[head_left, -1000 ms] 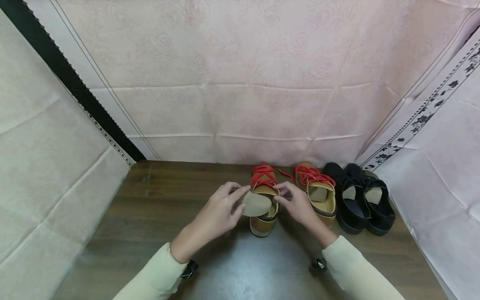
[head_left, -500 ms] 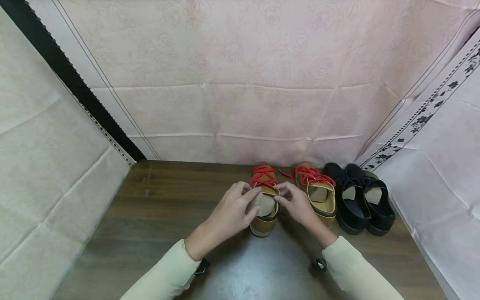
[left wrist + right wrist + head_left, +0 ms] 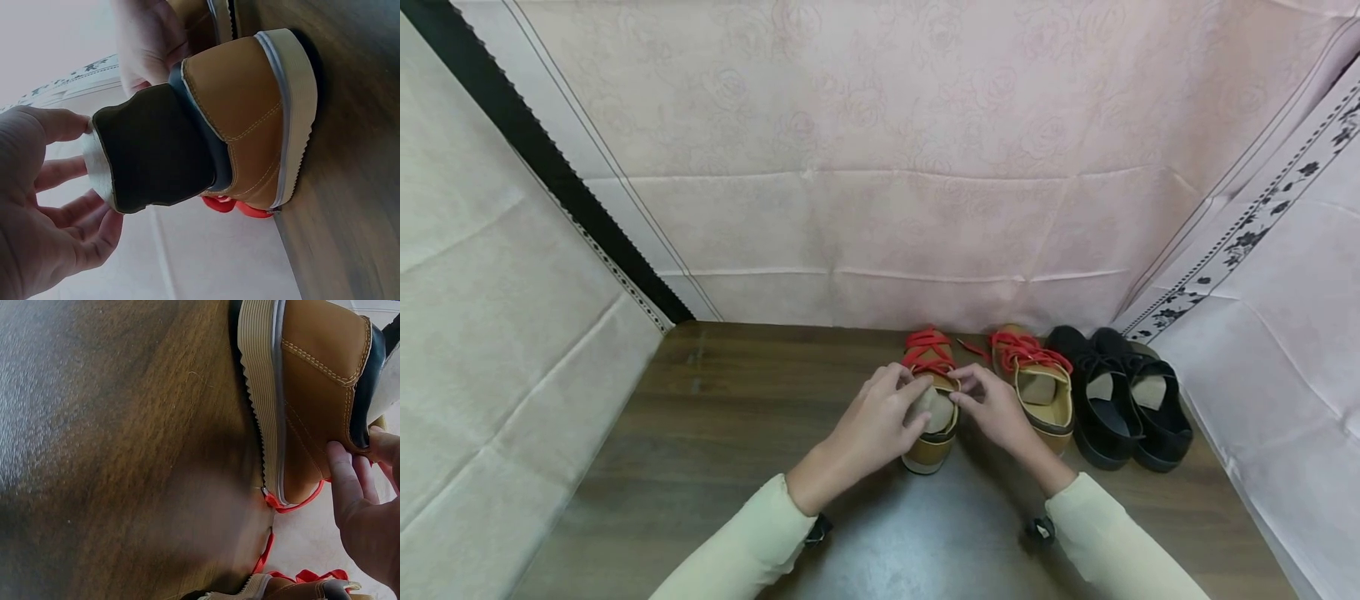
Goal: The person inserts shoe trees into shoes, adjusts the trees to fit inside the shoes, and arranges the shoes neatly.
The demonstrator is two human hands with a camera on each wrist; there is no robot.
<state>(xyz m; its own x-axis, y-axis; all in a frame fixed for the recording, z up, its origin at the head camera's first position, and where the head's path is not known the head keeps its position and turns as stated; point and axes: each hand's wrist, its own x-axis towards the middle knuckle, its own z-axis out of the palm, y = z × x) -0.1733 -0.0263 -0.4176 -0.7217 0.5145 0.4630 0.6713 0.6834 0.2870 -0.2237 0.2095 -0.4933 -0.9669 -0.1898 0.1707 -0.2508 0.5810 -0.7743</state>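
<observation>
A tan shoe (image 3: 927,456) with red laces (image 3: 928,350) stands upright on the wooden surface, toe toward the back. My left hand (image 3: 876,425) pinches the edge of an insole (image 3: 938,411) between thumb and fingers. In the left wrist view, the insole (image 3: 156,150) has a dark underside and pale edge, and its far end is hidden inside the shoe's opening. On the other side, my right hand (image 3: 992,408) pinches the shoe's collar, thumb at the inner rim and fingers against the outer tan side (image 3: 312,381).
The matching tan shoe (image 3: 1052,425) stands just right of my right hand, with a loose red lace tip (image 3: 973,350) between the two. Farther right is a pair of black shoes (image 3: 1105,442). Pale patterned cloth (image 3: 880,225) rises behind the wooden surface (image 3: 737,417).
My left hand has moved right, bringing the insole from beside the tan shoe to over its opening and tilting it up. The right hand stays at the collar.
</observation>
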